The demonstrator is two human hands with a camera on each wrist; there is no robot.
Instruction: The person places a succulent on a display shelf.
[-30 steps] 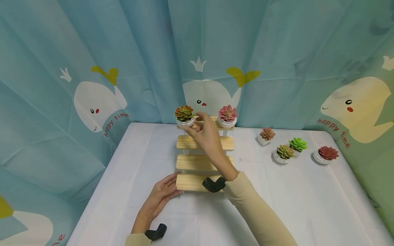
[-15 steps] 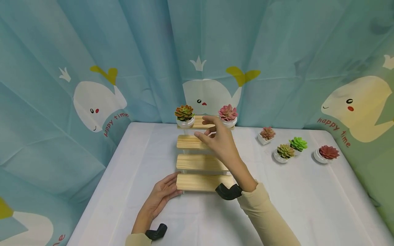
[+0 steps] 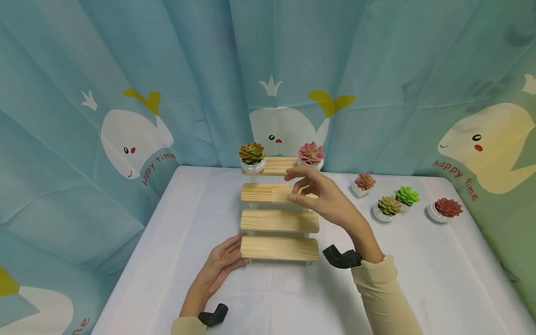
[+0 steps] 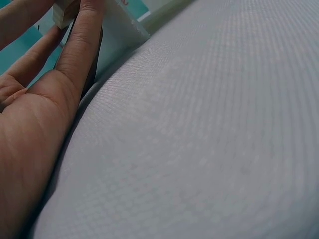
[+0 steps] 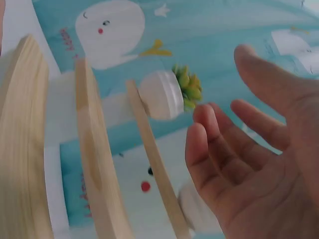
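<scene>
A wooden tiered plant stand (image 3: 279, 221) with slatted steps stands mid-table. On its top step sit a green-orange potted succulent (image 3: 252, 156) at the left and a pink potted succulent (image 3: 311, 153) at the right. My right hand (image 3: 320, 190) hovers before the upper steps, fingers loosely bent with nothing between them, overlapping the pink plant's pot in the head view. My left hand (image 3: 222, 263) rests at the left end of the lowest step, its extended fingers and thumb against the wood. In the left wrist view the step's end (image 4: 65, 12) shows between them.
To the right on the white tabletop (image 3: 418, 270) stand a small reddish succulent (image 3: 363, 184), an olive one (image 3: 387, 208), a bright green one (image 3: 406, 196) and a dark red one (image 3: 445, 209). A blue whale-print curtain (image 3: 201, 93) hangs behind the table.
My right hand has let go of the green-orange potted succulent and moved right and toward me. That plant stays on the top step. The left hand has not moved.
</scene>
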